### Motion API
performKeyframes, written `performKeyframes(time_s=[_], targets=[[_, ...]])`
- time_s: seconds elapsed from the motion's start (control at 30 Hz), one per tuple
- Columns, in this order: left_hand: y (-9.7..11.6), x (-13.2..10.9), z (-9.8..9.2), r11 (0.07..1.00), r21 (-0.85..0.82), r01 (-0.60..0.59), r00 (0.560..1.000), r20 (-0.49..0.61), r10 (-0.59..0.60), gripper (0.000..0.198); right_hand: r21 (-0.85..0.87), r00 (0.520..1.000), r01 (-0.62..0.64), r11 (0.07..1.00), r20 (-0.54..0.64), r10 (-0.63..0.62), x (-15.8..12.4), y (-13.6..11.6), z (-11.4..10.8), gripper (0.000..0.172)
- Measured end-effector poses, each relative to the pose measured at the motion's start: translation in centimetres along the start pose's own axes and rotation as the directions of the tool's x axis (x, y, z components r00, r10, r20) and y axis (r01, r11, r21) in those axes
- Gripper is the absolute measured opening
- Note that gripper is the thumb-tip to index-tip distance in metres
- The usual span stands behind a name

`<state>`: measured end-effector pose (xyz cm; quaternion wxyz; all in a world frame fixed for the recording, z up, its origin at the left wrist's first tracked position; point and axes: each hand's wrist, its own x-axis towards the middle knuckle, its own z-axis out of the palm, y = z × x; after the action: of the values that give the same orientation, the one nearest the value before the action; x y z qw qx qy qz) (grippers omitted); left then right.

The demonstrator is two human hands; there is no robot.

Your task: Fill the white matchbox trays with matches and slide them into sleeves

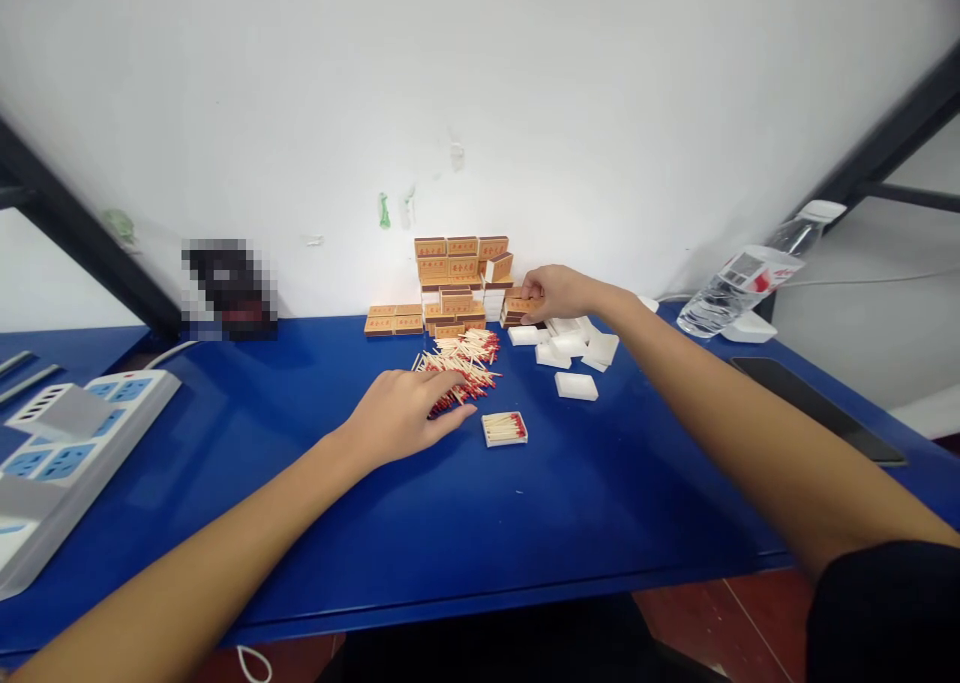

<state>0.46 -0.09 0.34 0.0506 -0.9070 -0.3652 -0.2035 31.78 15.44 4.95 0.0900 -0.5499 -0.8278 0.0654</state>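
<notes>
My left hand (397, 415) is open, thumb and forefinger apart, beside a heap of loose red-tipped matches (465, 368). Just right of its thumb lies a small white matchbox tray (505, 440) filled with matches, their red heads to the right. Against the wall, my right hand (566, 293) is closed around an orange-brown matchbox (521, 306) at the right end of the stacked boxes. Whether that box is lifted or still resting on those below, I cannot tell. Several white matchbox trays (577, 386) lie under and in front of my right wrist.
Stacked matchboxes (462, 266) stand against the white wall, with more lying flat (394, 320) to their left. A power strip (82, 443) is at the left. To the right are a tilted water bottle (750, 278) and a dark phone-like slab (814, 408). The blue table (450, 553) has its edge nearest me.
</notes>
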Motion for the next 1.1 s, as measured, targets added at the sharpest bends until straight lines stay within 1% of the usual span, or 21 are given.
performKeyframes(time_s=[0.07, 0.17, 0.2, 0.23, 0.27, 0.3, 0.37, 0.4, 0.43, 0.47, 0.5, 0.53, 0.6, 0.63, 0.7, 0.77, 0.83, 0.9, 0.97, 1.03, 1.1], targets=[[-0.2, 0.1, -0.2, 1.000, -0.004, 0.014, 1.000, -0.022, -0.014, 0.038, 0.018, 1.000, 0.002, 1.000, -0.021, -0.002, -0.7, 0.0, -0.8, 0.036], [-0.3, 0.2, -0.3, 0.998, -0.030, 0.047, 0.996, -0.078, -0.049, 0.038, 0.058, 0.996, 0.018, 0.998, -0.085, -0.013, -2.8, -0.6, -2.2, 0.038], [-0.3, 0.2, -0.3, 0.997, -0.044, 0.061, 0.993, -0.102, -0.065, 0.039, 0.085, 0.992, 0.026, 0.996, -0.127, -0.015, -3.8, -1.2, -2.5, 0.040], [-0.2, 0.2, -0.3, 0.995, -0.064, 0.078, 0.988, -0.126, -0.086, 0.040, 0.160, 0.981, 0.054, 0.986, -0.190, -0.022, -4.9, -2.0, -2.7, 0.043], [-0.1, 0.3, -0.4, 0.991, -0.093, 0.095, 0.983, -0.146, -0.108, 0.042, 0.218, 0.975, 0.089, 0.972, -0.218, -0.040, -6.0, -2.9, -2.7, 0.043], [0.1, 0.3, -0.5, 0.985, -0.129, 0.111, 0.978, -0.161, -0.131, 0.046, 0.260, 0.974, 0.129, 0.957, -0.215, -0.073, -7.1, -4.1, -2.5, 0.042], [0.5, 0.4, -0.7, 0.969, -0.211, 0.130, 0.972, -0.164, -0.166, 0.059, 0.323, 0.970, 0.224, 0.919, -0.163, -0.180, -9.1, -6.7, -1.7, 0.037], [0.7, 0.4, -0.8, 0.961, -0.247, 0.126, 0.972, -0.163, -0.169, 0.066, 0.347, 0.960, 0.280, 0.895, -0.131, -0.249, -10.0, -7.9, -1.2, 0.034], [0.9, 0.5, -0.9, 0.953, -0.282, 0.108, 0.975, -0.159, -0.158, 0.068, 0.374, 0.946, 0.324, 0.869, -0.122, -0.301, -10.7, -9.0, -0.6, 0.034], [1.0, 0.5, -1.1, 0.944, -0.319, 0.087, 0.979, -0.148, -0.141, 0.064, 0.390, 0.931, 0.362, 0.847, -0.117, -0.345, -11.3, -9.8, -0.1, 0.033], [1.1, 0.5, -1.2, 0.933, -0.355, 0.068, 0.983, -0.137, -0.124, 0.055, 0.403, 0.921, 0.386, 0.830, -0.121, -0.370, -11.8, -10.3, 0.4, 0.033], [1.1, 0.6, -1.2, 0.922, -0.384, 0.055, 0.986, -0.124, -0.111, 0.045, 0.416, 0.920, 0.388, 0.822, -0.131, -0.369, -12.1, -10.6, 0.7, 0.032], [0.9, 0.7, -1.4, 0.909, -0.412, 0.057, 0.989, -0.104, -0.109, 0.033, 0.450, 0.935, 0.348, 0.823, -0.106, -0.337, -12.7, -10.2, 1.2, 0.039], [0.8, 0.7, -1.4, 0.908, -0.412, 0.071, 0.988, -0.097, -0.122, 0.031, 0.467, 0.947, 0.308, 0.829, -0.069, -0.313, -12.8, -9.7, 1.3, 0.046], [0.3, 0.7, -1.5, 0.905, -0.411, 0.114, 0.984, -0.079, -0.160, 0.034, 0.484, 0.956, 0.223, 0.846, 0.059, -0.286, -13.2, -8.6, 1.5, 0.057], [-0.1, 0.8, -1.4, 0.887, -0.432, 0.163, 0.979, -0.039, -0.199, 0.036, 0.470, 0.938, 0.172, 0.866, 0.192, -0.290, -13.5, -7.9, 1.8, 0.057], [-0.4, 0.9, -1.3, 0.863, -0.466, 0.195, 0.976, 0.007, -0.217, 0.038, 0.454, 0.921, 0.161, 0.876, 0.251, -0.299, -13.7, -7.6, 2.2, 0.047], [-0.5, 0.9, -1.2, 0.847, -0.489, 0.209, 0.975, 0.039, -0.218, 0.039, 0.455, 0.923, 0.175, 0.873, 0.233, -0.307, -13.7, -7.6, 2.5, 0.035], [-0.6, 0.9, -1.0, 0.840, -0.496, 0.222, 0.973, 0.055, -0.225, 0.040, 0.462, 0.937, 0.194, 0.865, 0.174, -0.303, -13.6, -7.5, 2.6, 0.028], [-0.7, 0.9, -0.8, 0.833, -0.499, 0.240, 0.968, 0.064, -0.241, 0.042, 0.480, 0.957, 0.191, 0.856, 0.102, -0.271, -13.4, -7.1, 2.5, 0.025], [-0.7, 0.9, -0.7, 0.819, -0.512, 0.259, 0.963, 0.072, -0.259, 0.046, 0.535, 0.974, 0.160, 0.829, 0.052, -0.221, -13.1, -6.6, 2.3, 0.024]])
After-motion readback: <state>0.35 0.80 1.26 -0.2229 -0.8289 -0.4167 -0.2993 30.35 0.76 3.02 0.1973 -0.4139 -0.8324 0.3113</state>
